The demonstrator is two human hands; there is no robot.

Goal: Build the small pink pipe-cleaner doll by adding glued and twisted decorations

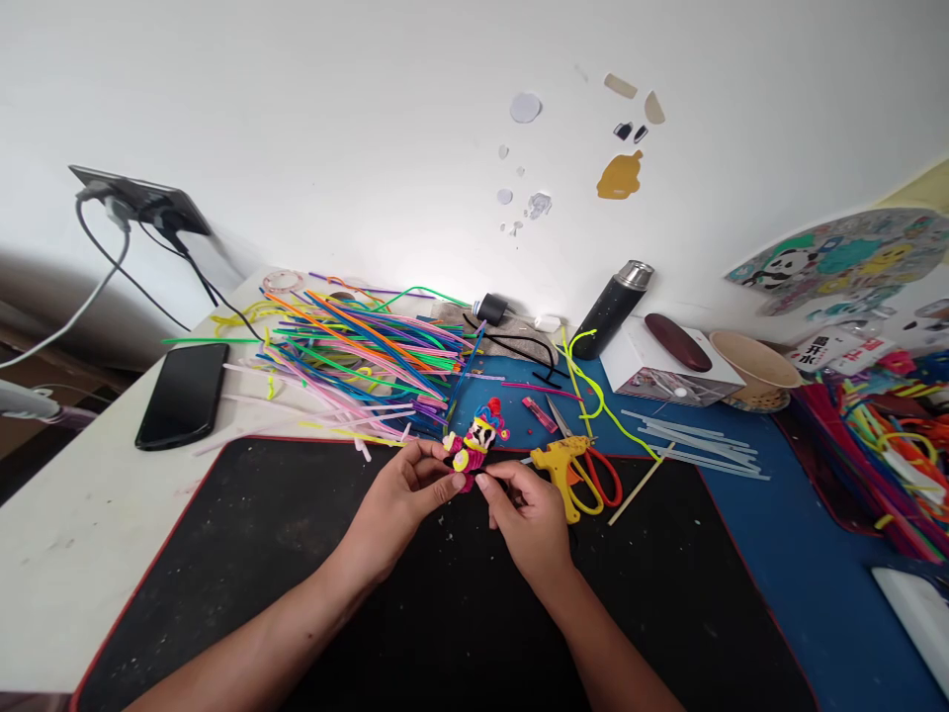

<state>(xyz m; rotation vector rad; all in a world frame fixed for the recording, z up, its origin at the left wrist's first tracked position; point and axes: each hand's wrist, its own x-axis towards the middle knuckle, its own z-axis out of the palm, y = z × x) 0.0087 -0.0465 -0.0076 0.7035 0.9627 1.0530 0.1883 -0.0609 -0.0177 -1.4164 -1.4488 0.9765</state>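
A small figure (475, 441) made of red, pink, yellow and blue pipe cleaners stands upright over the far edge of the black mat (297, 574). My left hand (396, 504) pinches its lower left side with thumb and fingers. On the lower right side my right hand (528, 516) also pinches the figure. Both hands are closed on it.
A heap of coloured pipe cleaners (356, 361) lies behind the hands. A yellow glue gun (564, 463), red-handled scissors (597, 473) and glue sticks (693, 440) sit to the right. A phone (183, 394) lies left, a black flask (612, 309) and bowl (756, 371) stand at the back.
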